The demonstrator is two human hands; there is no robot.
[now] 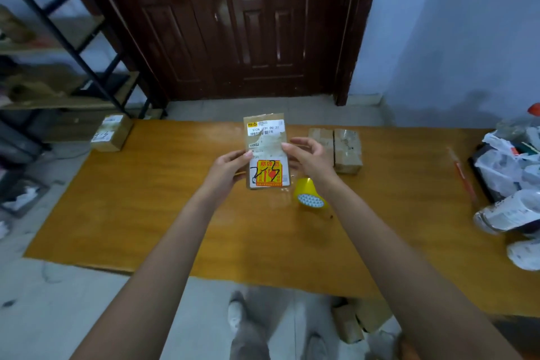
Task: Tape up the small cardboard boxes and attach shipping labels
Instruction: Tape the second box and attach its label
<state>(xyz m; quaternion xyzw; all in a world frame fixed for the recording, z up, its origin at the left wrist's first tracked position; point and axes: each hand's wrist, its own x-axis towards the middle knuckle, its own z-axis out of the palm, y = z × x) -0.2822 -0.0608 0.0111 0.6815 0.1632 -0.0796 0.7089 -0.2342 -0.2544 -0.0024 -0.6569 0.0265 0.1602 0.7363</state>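
**Small labelled box held up between both hands**

Above the middle of the orange-brown wooden counter [146,213], a small flat brown cardboard box [266,152] is held upright between two hands, clear of the surface. Its facing side carries a torn white shipping label [265,129] near the top and a red-and-yellow sticker [268,172] with black scrawl lower down. The left hand [230,165] grips the box's left edge, thumb on the front and fingers curled behind. The right hand [306,155] pinches the right edge, thumb on the face, the other fingers loosely bent beside it.

Just right of the box, on the counter, stands a roll of yellow packing tape [309,194], tilted so its white core faces the camera. Toward the far edge, right of centre, two taped brown cardboard boxes [336,149] sit touching side by side. At the far left corner rests another brown cardboard box with a white label [112,133]. Along the right edge lies a heap of white and grey plastic mailing bags [511,181], with a thin orange pen [463,175] just beside it. Below the near edge, more small cardboard boxes [359,321] lie on the floor.
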